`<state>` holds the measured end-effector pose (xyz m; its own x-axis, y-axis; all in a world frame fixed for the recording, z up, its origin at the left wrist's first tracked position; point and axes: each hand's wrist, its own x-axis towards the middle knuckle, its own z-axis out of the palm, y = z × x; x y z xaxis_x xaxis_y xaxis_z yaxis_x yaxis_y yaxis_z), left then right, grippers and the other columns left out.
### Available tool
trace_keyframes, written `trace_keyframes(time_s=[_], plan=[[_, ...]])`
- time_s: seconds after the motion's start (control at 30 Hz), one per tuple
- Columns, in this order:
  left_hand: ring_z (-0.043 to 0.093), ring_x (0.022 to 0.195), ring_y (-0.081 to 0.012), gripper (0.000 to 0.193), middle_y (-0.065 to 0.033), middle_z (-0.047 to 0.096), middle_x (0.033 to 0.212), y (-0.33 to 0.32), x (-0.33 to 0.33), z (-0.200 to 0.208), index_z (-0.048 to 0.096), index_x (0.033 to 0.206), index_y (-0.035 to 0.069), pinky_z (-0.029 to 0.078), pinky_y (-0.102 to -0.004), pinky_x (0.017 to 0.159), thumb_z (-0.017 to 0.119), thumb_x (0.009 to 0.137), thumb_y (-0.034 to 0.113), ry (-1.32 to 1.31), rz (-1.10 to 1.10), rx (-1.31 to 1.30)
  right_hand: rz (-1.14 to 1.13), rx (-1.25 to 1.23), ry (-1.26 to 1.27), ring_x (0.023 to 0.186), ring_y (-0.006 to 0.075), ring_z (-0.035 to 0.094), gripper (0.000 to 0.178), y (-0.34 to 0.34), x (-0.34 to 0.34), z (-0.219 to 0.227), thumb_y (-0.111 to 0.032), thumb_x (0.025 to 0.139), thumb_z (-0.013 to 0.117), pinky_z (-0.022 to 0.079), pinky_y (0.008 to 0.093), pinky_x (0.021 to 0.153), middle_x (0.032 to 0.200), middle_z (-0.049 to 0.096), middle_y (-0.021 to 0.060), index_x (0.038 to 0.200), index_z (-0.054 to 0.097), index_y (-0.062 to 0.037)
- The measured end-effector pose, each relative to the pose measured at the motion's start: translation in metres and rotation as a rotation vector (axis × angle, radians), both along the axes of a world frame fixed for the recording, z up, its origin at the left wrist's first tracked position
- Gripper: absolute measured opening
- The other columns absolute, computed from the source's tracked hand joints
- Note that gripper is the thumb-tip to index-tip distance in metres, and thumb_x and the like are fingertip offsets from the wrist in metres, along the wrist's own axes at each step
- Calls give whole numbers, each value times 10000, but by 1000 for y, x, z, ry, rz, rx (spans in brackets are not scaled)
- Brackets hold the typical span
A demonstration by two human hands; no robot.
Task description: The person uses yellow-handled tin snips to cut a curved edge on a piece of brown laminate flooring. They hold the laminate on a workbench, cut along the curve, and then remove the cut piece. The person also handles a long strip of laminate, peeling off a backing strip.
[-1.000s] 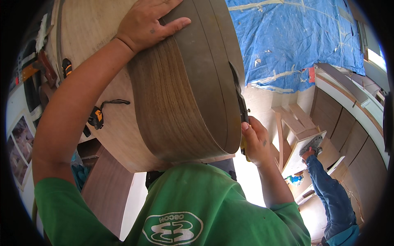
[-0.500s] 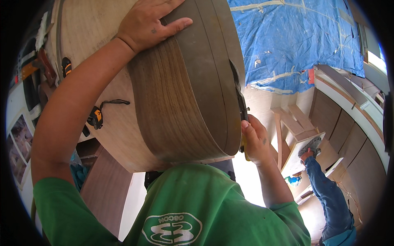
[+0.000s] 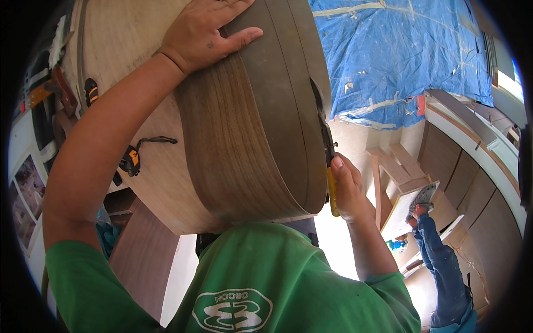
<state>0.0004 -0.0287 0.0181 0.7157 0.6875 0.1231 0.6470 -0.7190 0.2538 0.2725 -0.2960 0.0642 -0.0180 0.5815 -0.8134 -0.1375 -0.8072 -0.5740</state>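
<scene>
A wide, thin sheet with a brown wood-grain face [image 3: 225,133] curls up over itself, its plain grey-brown back [image 3: 266,83] turned upward. Two dark lines run lengthwise along that back. My left hand [image 3: 202,39] lies on the curled part at the top, fingers stretched out and thumb apart, pressing it down. At the sheet's right edge, my right hand [image 3: 348,186] is closed round the yellow handles of metal snips [image 3: 328,141]. The dark blades are at a slit in the sheet near that edge, partly hidden by it.
Under the sheet is a pale plywood board [image 3: 161,191], with a black and orange tape measure [image 3: 131,162] on it. A blue tarp [image 3: 400,55] covers an area at the upper right. At the lower right, a co-worker's hands [image 3: 419,213] hold a grey tool against a panel.
The snips' yellow handles show more, and my right hand has shifted slightly. My left hand stays in place. The co-worker's second arm has come into view.
</scene>
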Motion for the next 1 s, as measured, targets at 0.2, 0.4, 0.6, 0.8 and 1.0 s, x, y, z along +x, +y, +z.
trace_keyframes(time_s=[0.2, 0.4, 0.6, 0.8, 1.0], plan=[[522, 1387, -378, 656, -253, 621, 1393, 0, 0, 1, 662, 1272, -91, 362, -464, 1189, 730, 900, 445, -16, -11, 41, 104, 38, -108, 790, 114, 571, 496, 4, -1, 5, -459, 1069, 498, 453, 264, 715, 850, 622, 43, 1065, 653, 12], [528, 1381, -381, 654, -254, 629, 1381, -1, 0, 1, 665, 1266, -91, 366, -470, 1186, 741, 891, 439, -15, -5, 37, 144, 73, -186, 784, 124, 559, 500, 6, -2, 3, -440, 1073, 482, 449, 279, 718, 816, 619, 57, 1064, 651, 30], [529, 1380, -379, 653, -252, 628, 1385, -1, 0, 2, 666, 1264, -92, 364, -474, 1187, 740, 891, 439, -27, 0, 25, 148, 71, -181, 772, 129, 544, 506, 8, 0, -6, -439, 1073, 471, 443, 291, 707, 816, 615, 57, 1056, 649, 35], [534, 1375, -377, 645, -251, 628, 1386, -1, 0, 2, 669, 1263, -87, 368, -473, 1184, 742, 893, 435, -28, -3, 30, 172, 78, -188, 763, 116, 543, 505, 13, -3, 2, -445, 1077, 472, 443, 283, 697, 821, 617, 45, 1040, 651, 26], [528, 1382, -374, 652, -244, 622, 1398, -1, 0, 2, 664, 1275, -78, 365, -473, 1186, 737, 897, 447, -35, 3, 34, 87, 45, -144, 770, 108, 547, 478, 7, -5, -2, -427, 1075, 491, 446, 276, 703, 834, 621, 38, 1056, 650, 24]])
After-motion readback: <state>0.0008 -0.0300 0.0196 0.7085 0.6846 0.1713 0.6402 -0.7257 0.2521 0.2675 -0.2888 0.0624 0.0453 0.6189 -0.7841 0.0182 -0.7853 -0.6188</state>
